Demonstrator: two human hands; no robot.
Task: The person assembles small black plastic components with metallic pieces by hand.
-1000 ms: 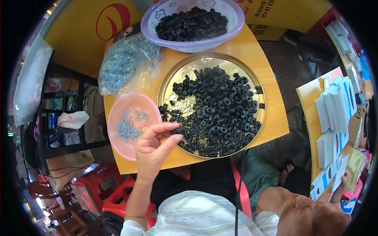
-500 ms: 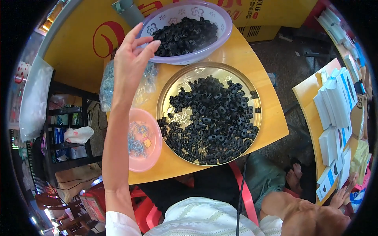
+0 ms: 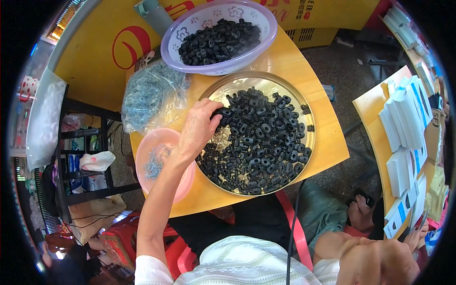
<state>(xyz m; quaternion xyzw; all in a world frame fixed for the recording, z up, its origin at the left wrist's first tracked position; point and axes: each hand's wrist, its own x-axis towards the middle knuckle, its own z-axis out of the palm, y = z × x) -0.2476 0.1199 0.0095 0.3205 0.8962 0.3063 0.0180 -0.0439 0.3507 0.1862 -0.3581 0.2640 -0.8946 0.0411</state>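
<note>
My left hand [image 3: 202,121] is at the upper left of a round golden tray [image 3: 311,152]. Its thumb and fingers close around a small black plastic piece at the edge of a pile of black cord-lock parts [image 3: 266,128]. Smaller black bits are spread along the tray's near side. Beyond the tray stands a purple-rimmed floral basin [image 3: 173,52], heaped with black cord-lock pieces [image 3: 221,42]. Under my left forearm is a pink bowl [image 3: 142,156] with small metal springs [image 3: 154,164]. My right arm [image 3: 342,249] is bent at the lower right; its fingers cannot be made out.
A clear plastic bag of springs [image 3: 149,95] lies left of the tray on the yellow table [image 3: 327,142]. A grey-green bottle [image 3: 154,16] stands behind it. To the right, another table holds white card stacks [image 3: 403,118], with someone's hand nearby. A black rack [image 3: 88,175] stands left.
My left hand has come down from the purple basin to the tray's upper left. Its fingers, apart before, now close on a black piece there.
</note>
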